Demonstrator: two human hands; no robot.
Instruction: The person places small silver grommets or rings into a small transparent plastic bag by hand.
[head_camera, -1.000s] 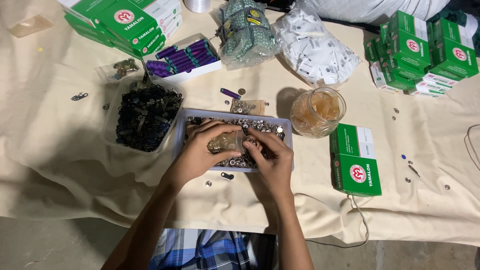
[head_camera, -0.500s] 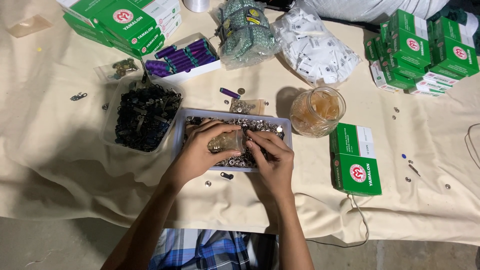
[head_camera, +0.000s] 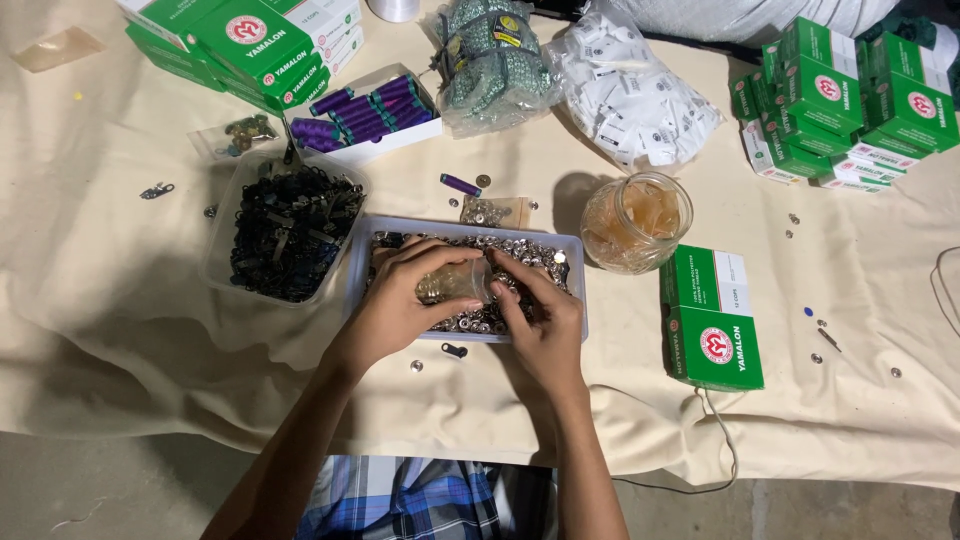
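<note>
Presently, from my remote station, I take the clear rectangular tray (head_camera: 575, 290) of small silver metal fasteners as my landmark; it lies on the cream cloth (head_camera: 130, 310) near the middle of the view. Both hands work directly over this tray. The left hand (head_camera: 400, 305) has its fingers curled closed around a small clear plastic bag (head_camera: 455, 283), which appears to contain more of the metal pieces and is held just above the tray's contents. The right hand (head_camera: 540, 320) has its fingers bent and pinched together at the bag's right end, touching it; whether it holds a fastener there I cannot tell.

Just left of the tray sits a clear tub of dark metal parts (head_camera: 285, 235). Just right of the tray stands a glass jar (head_camera: 635, 222) with pale amber contents, and further right lies a green and white box (head_camera: 712, 318). Beyond the tray's far edge I note a loose purple thread spool (head_camera: 460, 185), a white box of purple spools (head_camera: 365, 110), a bundle of green packets (head_camera: 490, 60) and a bag of white tags (head_camera: 635, 95). Against the near edge of the tray, a small dark clip (head_camera: 454, 351) lies on the cloth.
</note>
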